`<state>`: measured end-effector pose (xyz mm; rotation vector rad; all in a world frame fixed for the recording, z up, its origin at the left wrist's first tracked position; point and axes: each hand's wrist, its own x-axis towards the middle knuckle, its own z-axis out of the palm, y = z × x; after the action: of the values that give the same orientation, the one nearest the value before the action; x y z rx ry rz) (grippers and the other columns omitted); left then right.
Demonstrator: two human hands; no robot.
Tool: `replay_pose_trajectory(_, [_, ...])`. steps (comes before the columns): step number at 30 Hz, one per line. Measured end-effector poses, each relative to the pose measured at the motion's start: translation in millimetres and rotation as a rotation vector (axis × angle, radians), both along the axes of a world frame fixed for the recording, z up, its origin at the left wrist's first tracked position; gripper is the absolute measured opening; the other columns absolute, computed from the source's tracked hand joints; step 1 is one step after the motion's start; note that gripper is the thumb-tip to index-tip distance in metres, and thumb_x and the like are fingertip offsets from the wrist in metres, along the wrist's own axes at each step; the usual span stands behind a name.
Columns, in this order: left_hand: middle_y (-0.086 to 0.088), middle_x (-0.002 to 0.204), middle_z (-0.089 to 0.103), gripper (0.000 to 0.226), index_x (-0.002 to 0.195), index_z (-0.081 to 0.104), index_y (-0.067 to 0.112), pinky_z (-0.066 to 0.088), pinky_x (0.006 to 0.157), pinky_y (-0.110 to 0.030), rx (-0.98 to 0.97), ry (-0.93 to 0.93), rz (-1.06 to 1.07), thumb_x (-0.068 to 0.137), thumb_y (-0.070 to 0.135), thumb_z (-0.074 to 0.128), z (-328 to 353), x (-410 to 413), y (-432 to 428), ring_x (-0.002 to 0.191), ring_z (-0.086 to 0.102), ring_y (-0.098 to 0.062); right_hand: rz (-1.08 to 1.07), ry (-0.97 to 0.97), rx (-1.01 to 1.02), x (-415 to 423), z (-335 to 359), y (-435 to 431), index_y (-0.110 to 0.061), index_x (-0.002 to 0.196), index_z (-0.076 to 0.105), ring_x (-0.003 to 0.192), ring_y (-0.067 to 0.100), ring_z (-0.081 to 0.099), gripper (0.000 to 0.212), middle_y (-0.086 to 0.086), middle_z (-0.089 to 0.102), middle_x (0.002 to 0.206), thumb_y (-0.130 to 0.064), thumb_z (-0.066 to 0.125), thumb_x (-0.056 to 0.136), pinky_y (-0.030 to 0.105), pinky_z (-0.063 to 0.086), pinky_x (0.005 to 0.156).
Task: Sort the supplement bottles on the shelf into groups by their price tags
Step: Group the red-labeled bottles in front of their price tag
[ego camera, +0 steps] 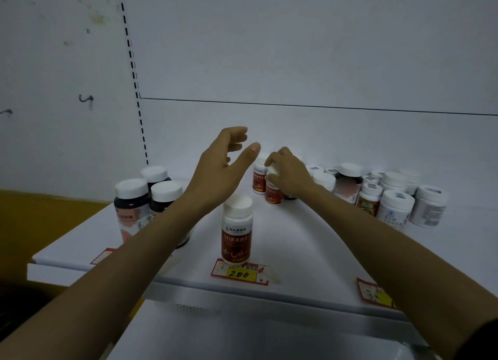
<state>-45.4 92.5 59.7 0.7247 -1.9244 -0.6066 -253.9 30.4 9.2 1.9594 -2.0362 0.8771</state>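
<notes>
right hand [288, 174]: grips red-label bottle [273, 192] by cap
left hand [221, 165]: spread, empty
tip: lift straight, set beside matching bottle [237, 233] behind 200 tag [239, 274]

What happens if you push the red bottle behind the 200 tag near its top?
The red bottle is tall and narrow, so a push up high would probably tip it. Its round body would likely roll once down. The smooth shelf suggests a low push just slides it.
</notes>
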Motion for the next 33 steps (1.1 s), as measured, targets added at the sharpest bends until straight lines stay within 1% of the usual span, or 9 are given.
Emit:
replay_pose_trajectory(5, [0.009, 0.135, 0.050, 0.048, 0.134, 0.039, 0.025, 0.037, 0.095, -0.020, -0.065, -0.133, -0.066, 0.090, 0.037, 0.053, -8.8, -4.0, 9.3, 0.114, 0.046, -0.001, 0.100, -0.117, -0.096, 11.0, 2.0, 17.0, -0.014, 0.108, 0.059, 0.103, 0.021, 0.052, 0.027, 0.009, 0.051, 0.115, -0.018, 0.067, 0.082, 0.030, 0.047, 0.086])
replay_pose_trajectory(12, [0.010, 0.142, 0.040, 0.058, 0.136, 0.034, 0.028, 0.024, 0.085, 0.005, -0.241, -0.134, -0.120, 0.086, 0.035, 0.060, -6.1, -12.6, 47.8, 0.116, 0.034, 0.006, 0.133, -0.547, -0.393, 32.2, 48.1, 102.9, -0.020, 0.103, 0.060, 0.098, 0.016, 0.060, 0.030, 0.001, 0.061, 0.113, -0.021, 0.074, 0.077, 0.026, 0.054, 0.078])
replay_pose_trajectory(14, [0.008, 0.151, 0.027, 0.066, 0.141, 0.027, 0.027, 0.018, 0.100, -0.002, -0.219, -0.082, -0.139, 0.085, 0.036, 0.061, -13.2, -17.2, 65.2, 0.131, 0.028, -0.002, 0.158, -0.613, -0.435, 38.1, 60.2, 134.7, -0.021, 0.107, 0.060, 0.096, 0.010, 0.061, 0.031, -0.004, 0.061, 0.113, -0.023, 0.073, 0.079, 0.016, 0.054, 0.075])
replay_pose_trajectory(16, [0.007, 0.155, 0.018, 0.073, 0.143, 0.021, 0.027, 0.021, 0.110, -0.023, -0.160, -0.032, -0.123, 0.083, 0.040, 0.062, -25.8, -21.0, 78.5, 0.139, 0.021, -0.010, 0.182, -0.688, -0.453, 45.0, 63.2, 162.5, -0.025, 0.104, 0.060, 0.096, 0.009, 0.062, 0.029, -0.008, 0.062, 0.111, -0.025, 0.073, 0.078, 0.017, 0.055, 0.075])
replay_pose_trajectory(18, [0.010, 0.152, 0.024, 0.075, 0.143, 0.018, 0.030, 0.029, 0.105, -0.026, -0.031, 0.028, -0.136, 0.082, 0.036, 0.063, -40.3, -23.1, 89.7, 0.135, 0.030, -0.008, 0.178, -0.754, -0.444, 51.3, 59.2, 184.0, -0.028, 0.099, 0.061, 0.095, 0.010, 0.063, 0.025, -0.009, 0.063, 0.108, -0.026, 0.073, 0.078, 0.021, 0.055, 0.077])
replay_pose_trajectory(22, [0.032, 0.119, 0.043, 0.066, 0.128, 0.025, 0.044, 0.045, 0.076, -0.003, 0.255, 0.141, -0.380, 0.078, 0.032, 0.067, -71.1, -24.0, 110.0, 0.101, 0.051, 0.011, 0.154, -0.906, -0.459, 59.8, 45.2, 211.0, -0.028, 0.096, 0.062, 0.091, 0.010, 0.064, 0.021, -0.007, 0.065, 0.105, -0.026, 0.072, 0.078, 0.018, 0.053, 0.066])
replay_pose_trajectory(24, [0.028, 0.112, 0.048, 0.061, 0.124, 0.030, 0.041, 0.048, 0.071, -0.006, 0.317, 0.177, -0.431, 0.079, 0.026, 0.068, -85.7, -24.4, 114.0, 0.097, 0.056, 0.011, 0.111, -0.987, -0.464, 64.2, 36.1, 217.1, -0.024, 0.103, 0.062, 0.094, 0.011, 0.064, 0.026, -0.004, 0.065, 0.106, -0.027, 0.072, 0.079, 0.019, 0.052, 0.066])
replay_pose_trajectory(29, [0.026, 0.110, 0.048, 0.061, 0.125, 0.036, 0.031, 0.046, 0.071, -0.004, 0.259, 0.290, -0.312, 0.077, 0.016, 0.071, -105.0, -21.1, 122.4, 0.098, 0.052, 0.018, 0.141, -1.165, -0.299, 80.9, -0.7, 226.8, -0.025, 0.125, 0.049, 0.097, 0.007, 0.064, 0.055, -0.010, 0.062, 0.109, -0.035, 0.070, 0.074, 0.020, 0.055, 0.072])
replay_pose_trajectory(33, [0.030, 0.111, 0.045, 0.065, 0.128, 0.038, 0.026, 0.038, 0.074, 0.005, 0.116, 0.274, -0.193, 0.075, 0.015, 0.073, -112.5, -13.0, 122.7, 0.097, 0.049, 0.023, 0.250, -1.207, -0.107, 96.8, -36.1, 236.4, -0.034, 0.111, 0.051, 0.099, 0.009, 0.067, 0.055, -0.014, 0.067, 0.104, -0.037, 0.071, 0.060, 0.022, 0.056, 0.078])
